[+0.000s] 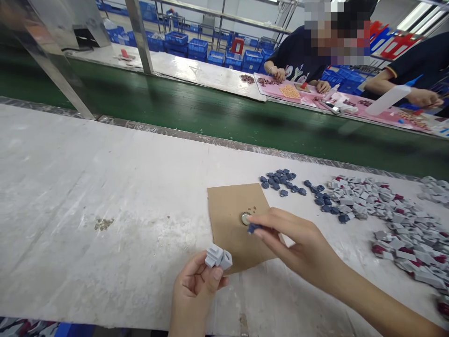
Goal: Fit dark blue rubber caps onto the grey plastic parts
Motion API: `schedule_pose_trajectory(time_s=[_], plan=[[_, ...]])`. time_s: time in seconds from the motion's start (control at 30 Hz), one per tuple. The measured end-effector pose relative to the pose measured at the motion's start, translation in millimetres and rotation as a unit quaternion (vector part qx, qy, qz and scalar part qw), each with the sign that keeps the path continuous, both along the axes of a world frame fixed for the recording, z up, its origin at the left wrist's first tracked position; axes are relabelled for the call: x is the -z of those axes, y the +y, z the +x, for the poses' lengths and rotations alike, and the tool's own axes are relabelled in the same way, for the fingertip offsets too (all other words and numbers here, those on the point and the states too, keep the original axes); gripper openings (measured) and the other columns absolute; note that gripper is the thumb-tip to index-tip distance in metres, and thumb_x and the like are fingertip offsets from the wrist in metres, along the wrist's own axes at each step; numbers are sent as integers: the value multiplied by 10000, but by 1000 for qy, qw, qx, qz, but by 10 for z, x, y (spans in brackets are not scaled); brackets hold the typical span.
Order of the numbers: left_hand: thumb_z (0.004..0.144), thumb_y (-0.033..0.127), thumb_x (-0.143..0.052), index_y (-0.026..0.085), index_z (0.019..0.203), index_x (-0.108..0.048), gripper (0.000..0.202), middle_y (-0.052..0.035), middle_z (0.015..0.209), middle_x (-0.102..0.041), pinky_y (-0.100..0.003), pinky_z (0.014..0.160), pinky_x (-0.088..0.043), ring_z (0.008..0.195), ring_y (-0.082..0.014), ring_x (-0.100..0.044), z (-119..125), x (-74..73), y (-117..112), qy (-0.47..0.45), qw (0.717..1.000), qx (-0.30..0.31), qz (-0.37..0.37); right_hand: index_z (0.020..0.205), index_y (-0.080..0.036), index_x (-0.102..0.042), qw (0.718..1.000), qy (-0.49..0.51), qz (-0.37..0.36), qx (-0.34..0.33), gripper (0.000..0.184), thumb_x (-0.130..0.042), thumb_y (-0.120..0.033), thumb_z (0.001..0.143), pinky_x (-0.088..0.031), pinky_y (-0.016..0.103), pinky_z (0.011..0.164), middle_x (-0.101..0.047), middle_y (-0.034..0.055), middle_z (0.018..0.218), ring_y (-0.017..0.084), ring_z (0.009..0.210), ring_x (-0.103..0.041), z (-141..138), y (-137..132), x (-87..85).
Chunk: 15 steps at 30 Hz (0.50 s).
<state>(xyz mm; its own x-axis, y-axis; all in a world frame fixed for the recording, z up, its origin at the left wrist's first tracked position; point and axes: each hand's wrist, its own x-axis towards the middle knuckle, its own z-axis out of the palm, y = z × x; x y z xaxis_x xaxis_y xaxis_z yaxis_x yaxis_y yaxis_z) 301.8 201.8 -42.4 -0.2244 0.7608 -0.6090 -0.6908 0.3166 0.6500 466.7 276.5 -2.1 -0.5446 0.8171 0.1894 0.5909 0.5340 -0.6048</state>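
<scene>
grey parts point(396, 220), blue pieces point(280, 180), cardboard point(228, 206)

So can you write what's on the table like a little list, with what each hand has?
left hand: holds a light grey plastic part between thumb and fingers
right hand: pinches a small dark blue piece over the cardboard
cardboard sheet: lies flat on the white table; a small round metal cap sits on it
blue pieces pile: behind the cardboard
grey and maroon parts pile: spread to the right
other people: sit working across the green belt
</scene>
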Motion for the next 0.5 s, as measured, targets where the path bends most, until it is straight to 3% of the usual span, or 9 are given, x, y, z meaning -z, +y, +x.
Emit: schedule_pose_trajectory(time_s=[0.13,0.27,0.5], plan=[[435,317,-851,242,739,-744,331,0,655,-732,-135,497,-529,587,-117,-643,55,-78,-61,1,1000,0,8,1091,-275,-514,991,89,-98,-31,274,-480,-121,867,-449,211,521,-600,5,822,113,640,-542,-178,-232,-203],[407,313,-859,270,658,-742,280,23,611,-713,-130,497,-507,509,-86,-591,69,-115,-87,30,999,-2,27,1085,-246,-501,989,111,-84,-43,266,-480,-108,859,-449,203,536,-590,7,807,107,635,-527,-255,-291,-225],[476,326,-830,261,682,-736,236,35,689,-697,-118,524,-492,560,-80,-598,66,-104,-96,78,994,3,77,1072,-205,-514,990,96,-88,-57,242,-470,-83,867,-432,192,608,-576,12,819,107,723,-541,-250,-300,-199]])
